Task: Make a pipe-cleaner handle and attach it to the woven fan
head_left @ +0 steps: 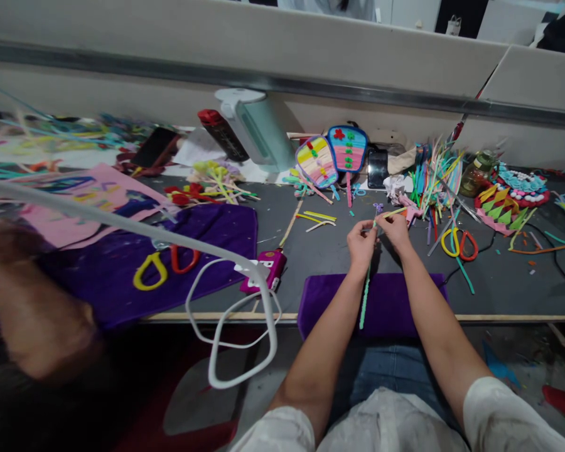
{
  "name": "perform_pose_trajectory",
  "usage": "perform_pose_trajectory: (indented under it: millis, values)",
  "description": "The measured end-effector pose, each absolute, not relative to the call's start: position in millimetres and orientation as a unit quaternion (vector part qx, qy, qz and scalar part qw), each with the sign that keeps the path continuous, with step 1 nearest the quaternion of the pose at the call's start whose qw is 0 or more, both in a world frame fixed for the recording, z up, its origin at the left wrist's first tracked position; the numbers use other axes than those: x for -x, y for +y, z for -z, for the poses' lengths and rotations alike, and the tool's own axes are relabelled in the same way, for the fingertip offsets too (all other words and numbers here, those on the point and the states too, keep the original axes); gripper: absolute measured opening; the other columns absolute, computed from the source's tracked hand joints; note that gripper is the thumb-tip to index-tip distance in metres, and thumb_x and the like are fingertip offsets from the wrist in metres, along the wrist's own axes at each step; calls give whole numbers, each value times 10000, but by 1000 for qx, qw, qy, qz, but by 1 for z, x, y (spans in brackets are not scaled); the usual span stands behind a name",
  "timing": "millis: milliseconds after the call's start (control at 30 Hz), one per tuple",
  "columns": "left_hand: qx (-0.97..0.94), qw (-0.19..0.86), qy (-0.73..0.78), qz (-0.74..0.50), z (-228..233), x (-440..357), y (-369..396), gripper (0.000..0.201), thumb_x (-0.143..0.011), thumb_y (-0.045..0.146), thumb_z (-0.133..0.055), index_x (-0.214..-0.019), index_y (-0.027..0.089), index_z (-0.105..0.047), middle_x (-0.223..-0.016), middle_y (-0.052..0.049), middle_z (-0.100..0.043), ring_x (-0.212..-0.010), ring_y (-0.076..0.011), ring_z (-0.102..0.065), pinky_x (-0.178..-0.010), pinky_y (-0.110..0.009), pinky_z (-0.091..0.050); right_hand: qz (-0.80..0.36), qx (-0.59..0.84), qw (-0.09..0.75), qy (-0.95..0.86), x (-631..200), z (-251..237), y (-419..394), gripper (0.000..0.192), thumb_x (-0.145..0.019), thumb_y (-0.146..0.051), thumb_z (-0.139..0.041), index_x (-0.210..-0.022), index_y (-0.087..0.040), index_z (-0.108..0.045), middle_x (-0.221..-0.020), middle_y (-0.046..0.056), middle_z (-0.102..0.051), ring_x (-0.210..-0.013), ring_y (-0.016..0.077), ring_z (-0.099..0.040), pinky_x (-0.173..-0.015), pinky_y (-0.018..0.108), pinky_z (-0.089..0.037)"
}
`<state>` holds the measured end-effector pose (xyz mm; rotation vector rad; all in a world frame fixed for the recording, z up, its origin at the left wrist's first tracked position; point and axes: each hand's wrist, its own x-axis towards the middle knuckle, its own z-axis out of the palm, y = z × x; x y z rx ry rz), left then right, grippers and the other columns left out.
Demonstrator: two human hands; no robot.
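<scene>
**Hands pinch a green stem with a small purple bloom at its top**

Both hands meet over the dark table (320,251), just past a purple cloth (386,304) at its near edge. The left hand (360,243) closes its fingers round the upper part of a light green stem (366,295), a pipe cleaner by the look of it, which hangs down across the cloth. The right hand (396,230) pinches narrowly at the stem's top, just below a tiny purple flower (378,206); a short yellowish piece seems to run between its fingertips, though it is too small to be sure.

As a judgement, the flower head is already on the stem and the stem is mostly bare below, so wrapping or trimming looks to be what is left.

Beyond the hands stand two striped fans (332,157), and to the right lie loose pipe cleaners (433,172) and yellow-and-red scissors (459,243). A second pair of scissors (167,263) lies on a larger purple cloth (207,245) to the left, near a pink glue gun (269,270) with a white cable (226,351). Another person's arm (37,307), blurred, shows at far left.
</scene>
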<state>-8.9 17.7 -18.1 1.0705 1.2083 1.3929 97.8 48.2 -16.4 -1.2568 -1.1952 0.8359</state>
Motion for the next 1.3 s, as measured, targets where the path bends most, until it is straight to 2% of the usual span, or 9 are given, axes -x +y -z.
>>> perform_pose_trajectory:
  millis: [167, 333, 500, 833, 1033, 1300]
  values:
    - [-399, 521, 472, -589, 14, 9, 17, 302, -658, 288, -703, -919, 147, -646, -760, -1, -643, -464, -66, -543, -378, -155, -357, -381, 522, 571, -507, -96, 16, 47, 215, -671, -353, -616, -687, -144, -663, -646, 13, -630, -617, 142, -542, -623, 264, -417]
    - [-331, 615, 400, -594, 10, 14, 20, 375, -574, 243, -751, -920, 146, -642, -735, 14, -636, -426, -46, -503, -362, -166, -334, -434, 509, 565, -483, -96, 7, 41, 221, -671, -367, -637, -706, -151, -658, -626, 0, -613, -575, 116, -501, -549, 237, -376]
    - [-283, 671, 365, -580, 10, 16, 23, 462, -512, 223, -789, -942, 151, -636, -731, 23, -639, -450, -40, -502, -387, -168, -361, -474, 493, 568, -457, -95, -1, 37, 244, -645, -383, -678, -696, -145, -648, -566, -27, -554, -463, 69, -371, -442, 223, -268]
    - [-254, 723, 321, -557, 6, 17, 22, 428, -507, 156, -770, -903, 161, -605, -684, 32, -614, -459, -45, -481, -401, -172, -346, -513, 486, 566, -425, -94, -4, 36, 194, -610, -335, -675, -641, -149, -632, -542, -33, -537, -426, 52, -347, -405, 216, -243]
    - [-363, 619, 376, -585, 10, 11, 19, 375, -574, 217, -725, -916, 169, -578, -706, 36, -595, -468, -52, -467, -431, -182, -363, -507, 499, 559, -426, -94, -2, 36, 198, -602, -342, -666, -631, -155, -606, -492, -52, -484, -416, 57, -333, -406, 222, -227]
    - [-543, 327, 488, -600, 13, 13, 19, 140, -713, 281, -680, -762, 175, -604, -739, 3, -591, -612, -95, -491, -609, -224, -411, -494, 519, 542, -438, -93, -2, 36, 212, -592, -365, -655, -633, -163, -605, -499, -59, -457, -442, 64, -318, -427, 234, -227]
